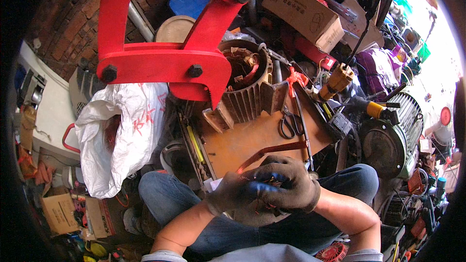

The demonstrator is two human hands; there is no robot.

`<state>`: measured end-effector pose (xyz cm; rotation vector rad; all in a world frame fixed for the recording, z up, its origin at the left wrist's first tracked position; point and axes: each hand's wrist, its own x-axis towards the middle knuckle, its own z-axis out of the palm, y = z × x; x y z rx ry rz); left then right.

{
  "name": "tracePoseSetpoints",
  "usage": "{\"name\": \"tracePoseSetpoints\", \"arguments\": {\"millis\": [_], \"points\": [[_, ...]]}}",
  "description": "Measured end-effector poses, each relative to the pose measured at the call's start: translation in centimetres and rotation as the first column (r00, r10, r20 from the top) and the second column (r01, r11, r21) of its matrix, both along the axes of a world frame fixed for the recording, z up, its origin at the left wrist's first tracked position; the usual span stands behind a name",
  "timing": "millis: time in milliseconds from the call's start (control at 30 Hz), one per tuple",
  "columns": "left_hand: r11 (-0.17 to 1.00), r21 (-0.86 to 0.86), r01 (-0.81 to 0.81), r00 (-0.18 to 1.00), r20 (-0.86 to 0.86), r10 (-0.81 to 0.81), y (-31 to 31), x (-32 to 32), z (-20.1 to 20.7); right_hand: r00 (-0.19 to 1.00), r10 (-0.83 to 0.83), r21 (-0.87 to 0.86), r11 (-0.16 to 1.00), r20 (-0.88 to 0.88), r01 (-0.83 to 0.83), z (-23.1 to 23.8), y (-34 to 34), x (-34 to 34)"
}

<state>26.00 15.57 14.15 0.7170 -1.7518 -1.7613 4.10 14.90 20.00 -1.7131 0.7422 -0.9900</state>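
Note:
Both my hands wear dark, stained work gloves and are close together above my lap. My left hand (233,194) is closed, its fingers meeting those of my right hand (290,184), which is curled over from the other side. Thin copper-coloured strands (275,182) show between the fingers, but the gloves hide most of what is held. Under the hands is a rounded greyish thing (259,219) that I cannot make out. Just beyond them, a motor housing (242,106) with cooling fins and copper windings stands on an orange-brown board (233,140). Black-handled scissors (290,125) lie beside it.
A red steel frame (165,63) hangs over the far left of the work area. At left sits a white woven sack (124,136); at right stands a large green electric motor (393,136). A cardboard box (303,14) and a yellow-brown power tool (336,82) lie farther back.

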Motion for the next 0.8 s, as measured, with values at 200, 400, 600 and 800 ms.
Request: {"name": "tracePoseSetpoints", "arguments": {"millis": [200,400,600,800], "points": [[0.989,0.118,-0.093,0.984,0.162,0.073,-0.1,-0.1,-0.7,0.997,-0.03,0.142,0.99,0.066,0.021,-0.5,0.1,0.3],[0.99,-0.117,-0.077,0.976,0.195,0.099,-0.1,0.0,0.1,0.985,-0.041,0.262,0.965,0.167,-0.004,-1.2,0.0,0.3],[0.99,-0.095,-0.101,0.992,0.067,0.108,-0.2,-0.4,0.4,0.987,-0.064,0.343,0.939,0.15,0.009,-1.2,0.0,0.3],[0.966,-0.233,-0.113,0.982,0.12,0.144,-0.2,-0.3,-0.5,0.975,-0.09,0.354,0.935,0.204,0.012,-1.2,0.1,0.4]]}}
